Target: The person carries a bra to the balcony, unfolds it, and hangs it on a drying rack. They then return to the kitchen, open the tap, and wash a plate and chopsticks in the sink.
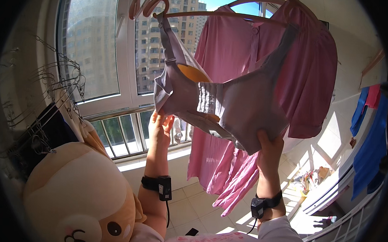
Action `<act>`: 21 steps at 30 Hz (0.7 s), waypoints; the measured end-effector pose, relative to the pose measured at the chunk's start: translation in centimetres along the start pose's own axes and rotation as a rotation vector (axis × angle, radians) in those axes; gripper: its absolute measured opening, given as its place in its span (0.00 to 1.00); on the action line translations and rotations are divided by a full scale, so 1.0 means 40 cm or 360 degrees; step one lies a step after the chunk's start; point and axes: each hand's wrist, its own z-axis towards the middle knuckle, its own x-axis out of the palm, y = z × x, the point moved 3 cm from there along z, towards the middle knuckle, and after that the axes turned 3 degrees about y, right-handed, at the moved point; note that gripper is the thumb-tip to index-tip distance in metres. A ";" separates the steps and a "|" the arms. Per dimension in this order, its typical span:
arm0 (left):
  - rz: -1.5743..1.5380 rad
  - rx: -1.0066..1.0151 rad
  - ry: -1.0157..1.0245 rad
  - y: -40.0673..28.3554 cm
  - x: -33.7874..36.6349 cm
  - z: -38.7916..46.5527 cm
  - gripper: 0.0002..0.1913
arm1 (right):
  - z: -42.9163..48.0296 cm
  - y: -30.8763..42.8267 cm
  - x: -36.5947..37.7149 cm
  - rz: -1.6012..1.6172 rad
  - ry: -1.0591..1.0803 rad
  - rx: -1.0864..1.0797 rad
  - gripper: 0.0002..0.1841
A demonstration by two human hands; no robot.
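Note:
A grey-mauve bra (253, 101) hangs by its straps from a pinkish plastic clothes hanger (215, 14) in front of me. My left hand (161, 124) grips the lower edge of the bra at its left side. On the other side, my right hand (270, 150) pinches the bottom edge of the right cup between thumb and fingers. Hook-and-eye rows show at the middle of the bra. Part of an orange-yellow lining shows behind the left cup. A pink buttoned garment (222, 57) with sleeves hangs just behind it on another hanger.
A large plush bear (81, 181) fills the lower left, below a metal clip rack (59, 82). Behind are a window (90, 45) and a metal railing (125, 134). Blue cloth (371, 141) hangs at right, above a white wire rack (345, 228).

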 end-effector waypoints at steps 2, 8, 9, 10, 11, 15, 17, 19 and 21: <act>0.0279 0.0318 -0.0543 -0.004 0.005 -0.061 0.28 | -0.014 -0.017 -0.010 0.0054 0.0177 -0.0249 0.27; 0.1445 0.1497 0.0574 0.032 0.127 -0.321 0.35 | -0.047 -0.041 0.038 -0.0044 0.0477 -0.0644 0.35; 0.1841 0.1412 0.0774 0.074 0.141 -0.343 0.35 | -0.052 -0.043 0.061 0.0174 0.0642 -0.0659 0.38; 0.2016 0.1476 0.0816 0.105 0.151 -0.367 0.35 | -0.054 -0.042 0.079 0.0399 0.0803 -0.0683 0.40; 0.2213 0.1255 0.0486 0.102 0.135 -0.354 0.37 | -0.050 -0.038 0.087 0.0632 0.1017 -0.0751 0.42; 0.1038 0.1157 0.0001 0.086 0.144 -0.361 0.24 | 0.030 -0.078 0.077 0.0619 0.0890 -0.0482 0.39; 0.1096 0.1323 -0.0156 0.053 0.168 -0.352 0.19 | 0.064 -0.120 0.087 0.0538 0.0822 -0.0133 0.34; 0.0857 0.1221 0.0003 0.042 0.193 -0.357 0.20 | 0.094 -0.178 0.125 0.0690 0.0809 0.0289 0.36; 0.0500 0.1141 0.0063 0.034 0.204 -0.361 0.20 | 0.110 -0.252 0.176 0.1088 0.0766 0.1107 0.38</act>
